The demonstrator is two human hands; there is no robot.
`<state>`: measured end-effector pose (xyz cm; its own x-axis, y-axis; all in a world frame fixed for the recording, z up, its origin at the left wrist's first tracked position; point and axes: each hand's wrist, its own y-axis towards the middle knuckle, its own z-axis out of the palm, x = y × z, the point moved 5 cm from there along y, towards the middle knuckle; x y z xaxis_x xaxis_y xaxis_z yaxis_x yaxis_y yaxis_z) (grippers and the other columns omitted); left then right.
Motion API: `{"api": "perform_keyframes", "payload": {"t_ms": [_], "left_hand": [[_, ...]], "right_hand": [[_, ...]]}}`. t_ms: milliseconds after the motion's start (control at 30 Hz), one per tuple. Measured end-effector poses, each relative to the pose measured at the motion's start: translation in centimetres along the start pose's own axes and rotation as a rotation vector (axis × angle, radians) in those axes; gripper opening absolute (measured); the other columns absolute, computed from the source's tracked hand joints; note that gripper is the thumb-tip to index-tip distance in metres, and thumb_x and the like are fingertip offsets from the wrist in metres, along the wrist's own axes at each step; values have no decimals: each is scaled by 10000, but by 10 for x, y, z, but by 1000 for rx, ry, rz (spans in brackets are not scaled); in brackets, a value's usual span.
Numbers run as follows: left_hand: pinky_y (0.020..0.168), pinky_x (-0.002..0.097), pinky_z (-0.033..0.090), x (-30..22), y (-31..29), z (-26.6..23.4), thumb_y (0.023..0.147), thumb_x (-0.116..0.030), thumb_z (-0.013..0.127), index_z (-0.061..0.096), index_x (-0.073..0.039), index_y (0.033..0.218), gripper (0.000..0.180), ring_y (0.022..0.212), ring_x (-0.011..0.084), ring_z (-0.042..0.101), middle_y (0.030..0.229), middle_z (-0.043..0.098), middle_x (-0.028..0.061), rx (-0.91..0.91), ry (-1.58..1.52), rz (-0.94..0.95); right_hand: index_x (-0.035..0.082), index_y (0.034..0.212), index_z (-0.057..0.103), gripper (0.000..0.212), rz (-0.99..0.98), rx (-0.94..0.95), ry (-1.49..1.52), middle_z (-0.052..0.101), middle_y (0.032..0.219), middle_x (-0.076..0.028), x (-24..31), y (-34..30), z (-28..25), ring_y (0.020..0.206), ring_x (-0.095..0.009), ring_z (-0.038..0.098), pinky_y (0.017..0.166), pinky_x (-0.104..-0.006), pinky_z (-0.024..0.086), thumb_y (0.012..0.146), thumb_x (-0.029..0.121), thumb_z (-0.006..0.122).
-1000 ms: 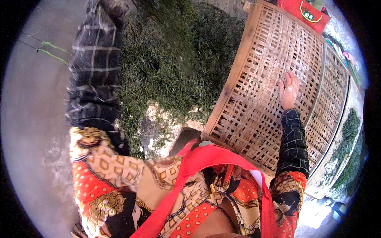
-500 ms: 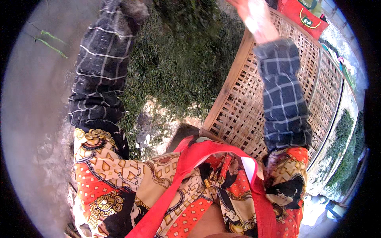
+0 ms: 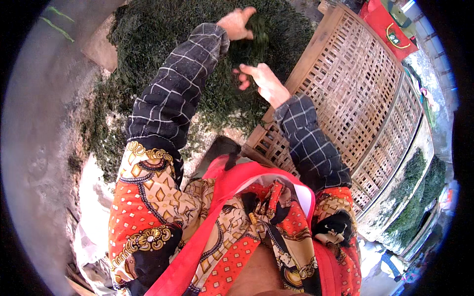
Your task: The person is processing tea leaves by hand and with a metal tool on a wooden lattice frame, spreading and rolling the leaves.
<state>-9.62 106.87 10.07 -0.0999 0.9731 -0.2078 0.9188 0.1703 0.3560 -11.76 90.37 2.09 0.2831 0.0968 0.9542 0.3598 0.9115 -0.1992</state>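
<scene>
A large heap of dark green, shredded-looking leaves [image 3: 163,39] spreads out in front of me. Over its right part is my left hand [image 3: 238,23], its fingers apart and some of the leaves blurred close beside it. Nearer to me, my right hand [image 3: 265,83] hovers above the same heap, by the edge of a woven tray, its fingers spread and partly bent. I see nothing held in either hand. Dark checked sleeve covers [image 3: 165,93] reach up both my forearms.
A wood-framed woven bamboo tray [image 3: 340,89] leans at the right of the heap. Behind it stands a red bag [image 3: 387,32]. More green leaves [image 3: 407,212] lie on a pale surface at the far right. A grey wall or floor [image 3: 44,148] runs along the left.
My left hand has come rightward over the heap, and my right hand has dropped down and left toward it. The view has shifted, showing more of the heap.
</scene>
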Motion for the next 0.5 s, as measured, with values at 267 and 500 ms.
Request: {"api": "perform_keyframes", "payload": {"t_ms": [267, 500], "left_hand": [[861, 428, 456, -17, -68, -69, 812, -265, 670, 628, -63, 1053, 317, 1003, 284, 564, 1086, 594, 112, -214, 351, 282], [701, 386, 406, -109, -94, -153, 765, -131, 692, 594, -53, 746, 127, 744, 256, 522, 758, 546, 77, -523, 262, 496]], "right_hand": [[27, 884, 584, 286, -19, -91, 55, 415, 575, 60, 49, 19, -21, 430, -50, 312, 397, -232, 282, 958, 302, 554], [-8, 1050, 513, 225, -13, 121, 89, 435, 623, 25, 107, 13, -25, 449, -40, 326, 375, -204, 260, 982, 203, 479]]}}
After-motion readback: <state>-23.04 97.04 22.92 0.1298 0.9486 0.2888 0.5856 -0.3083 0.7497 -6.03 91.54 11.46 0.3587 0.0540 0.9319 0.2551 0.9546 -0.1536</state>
